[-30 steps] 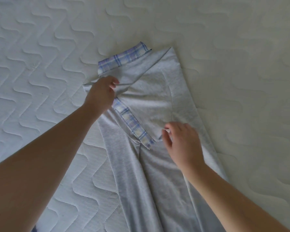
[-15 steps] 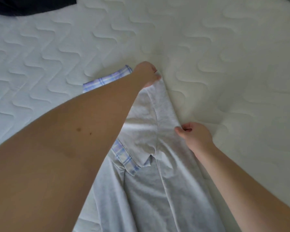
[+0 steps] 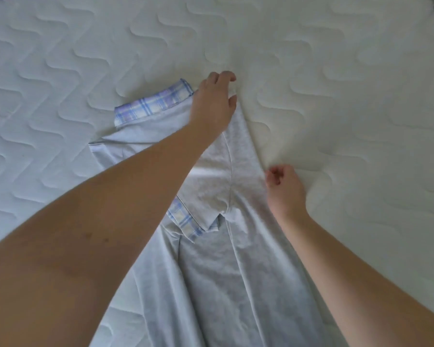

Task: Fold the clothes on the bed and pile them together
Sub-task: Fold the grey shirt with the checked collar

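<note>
Slipping is the chief risk judged here: the grey garment (image 3: 218,259) is a soft, thin knit, and a fold made in it can be undone by a small drag of a wrist. It is laid lengthwise on the bed (image 3: 336,83), narrowing toward the far end, with one plaid-trimmed cuff (image 3: 153,106) spread at the upper left and a second plaid band (image 3: 183,221) turned in across the middle. The left hand (image 3: 214,103) is reached over the far tip of the cloth with its fingers (image 3: 226,75) loosely spread and curved; the tip may be pressed or lightly held beneath the palm, but that cannot be told from this angle. The right hand (image 3: 285,189) is set at the right-hand edge with its fingers (image 3: 273,175) curled; the hem seems to be pinched there, though the contact is largely hidden. If that edge is pulled outward while the tip is only weakly held, the folded sleeve could be dragged askew and ridges raised along the centre seam. The quilted, wave-stitched mattress cover is slightly yielding, so a crisp crease is unlikely to be set by pressure alone
</note>
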Demonstrator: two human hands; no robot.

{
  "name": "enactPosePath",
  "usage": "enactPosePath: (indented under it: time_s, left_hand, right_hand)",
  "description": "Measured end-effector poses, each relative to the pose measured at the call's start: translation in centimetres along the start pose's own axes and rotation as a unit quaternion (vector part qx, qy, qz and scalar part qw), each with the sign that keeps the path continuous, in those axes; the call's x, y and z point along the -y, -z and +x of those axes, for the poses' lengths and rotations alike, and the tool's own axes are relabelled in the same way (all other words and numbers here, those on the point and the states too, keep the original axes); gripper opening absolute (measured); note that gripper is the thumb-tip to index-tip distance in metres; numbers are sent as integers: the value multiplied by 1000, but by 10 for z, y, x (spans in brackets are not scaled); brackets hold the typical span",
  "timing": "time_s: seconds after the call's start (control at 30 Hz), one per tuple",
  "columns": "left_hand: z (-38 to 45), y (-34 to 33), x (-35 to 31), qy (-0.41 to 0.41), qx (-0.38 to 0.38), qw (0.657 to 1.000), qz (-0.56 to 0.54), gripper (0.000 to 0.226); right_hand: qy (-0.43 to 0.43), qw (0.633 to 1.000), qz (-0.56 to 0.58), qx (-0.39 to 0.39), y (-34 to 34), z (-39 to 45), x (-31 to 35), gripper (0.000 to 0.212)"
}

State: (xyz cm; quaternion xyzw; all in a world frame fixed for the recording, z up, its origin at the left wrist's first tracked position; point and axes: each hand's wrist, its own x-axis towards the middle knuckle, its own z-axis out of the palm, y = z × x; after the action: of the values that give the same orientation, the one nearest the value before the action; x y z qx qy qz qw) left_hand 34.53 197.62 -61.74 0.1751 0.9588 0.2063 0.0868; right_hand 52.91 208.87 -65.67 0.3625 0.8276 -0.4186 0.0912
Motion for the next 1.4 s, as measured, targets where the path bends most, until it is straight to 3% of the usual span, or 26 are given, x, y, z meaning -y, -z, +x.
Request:
enactPosePath:
  time_s: [0.07,0.13,0.3,0.43,0.5,0.63,0.77,0.9,0.97,1.03,1.1,1.23,1.3,1.4]
  left_hand:
    - [-40,5,-7,-37,-52,997,-48,24]
    - [-92,2,-11,-24,-74,991,-110,13]
    - [-214,-27,-13,160,-13,976,-150,33]
    - [-271,-56,-22,305,28,927,-217,27]
    - [-284,-64,-28,331,14,903,-274,17]
    - [-277,-68,-38,361,34,867,-343,25]
    - [-267,-69,-39,380,93,828,-401,19]
    - [-289,-76,-43,411,64,810,-414,28]
    - [-305,-78,-47,411,55,806,-422,24]
    - [-323,-80,-54,393,82,814,-419,16]
    - [-347,-88,-63,375,130,818,-416,24]
    - [-399,-103,-81,377,150,808,-427,30]
    - [-421,-108,-89,383,150,796,-444,23]
    - [-448,-117,-100,381,160,786,-460,16]
  right_hand:
    - [77,994,-6,-76,3,-20,-3,20]
    - [191,972,-92,-100,0,-44,-12,26]
    - [384,880,-277,-24,-24,-102,-54,48]
    - [383,877,-290,1,-32,-132,-88,49]
    - [379,881,-284,22,-28,-149,-106,50]
    - [402,873,-261,87,-9,-186,-139,53]
    - [376,889,-225,132,10,-215,-160,52]
    - [362,900,-228,84,32,-230,-174,50]
    - [284,930,-233,16,44,-232,-182,52]
    - [151,971,-186,-21,57,-229,-189,59]
    - [66,986,-150,11,68,-222,-195,58]
    - [-3,977,-157,147,80,-210,-198,35]
    - [-8,970,-175,170,84,-211,-202,26]
    - [-8,969,-180,167,93,-217,-214,33]
